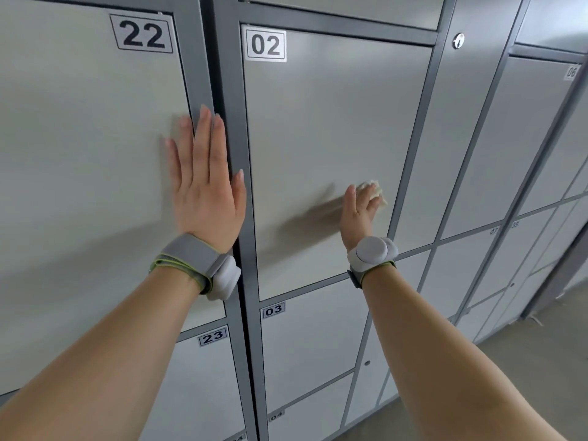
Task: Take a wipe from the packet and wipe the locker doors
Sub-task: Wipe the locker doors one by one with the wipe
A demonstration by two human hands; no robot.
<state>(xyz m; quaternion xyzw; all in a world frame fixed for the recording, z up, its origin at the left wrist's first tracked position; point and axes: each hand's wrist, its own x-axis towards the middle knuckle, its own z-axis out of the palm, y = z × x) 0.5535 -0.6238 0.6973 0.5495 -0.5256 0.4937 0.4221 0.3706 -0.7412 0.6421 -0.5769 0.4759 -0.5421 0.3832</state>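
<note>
Grey locker door 02 point(318, 122) fills the middle of the head view, with door 22 point(79, 122) to its left. My right hand point(359, 211) presses a crumpled white wipe point(374, 189) against the lower right part of door 02. The wipe shows past my fingertips. My left hand point(206, 186) lies flat, fingers apart, on the dark frame post between doors 22 and 02, holding nothing. The wipe packet is not in view.
Smaller doors 03 point(311, 338) and 23 point(203, 377) sit below. More lockers run off to the right, one with a round lock point(458, 40). A strip of grey floor point(525, 361) shows at the lower right.
</note>
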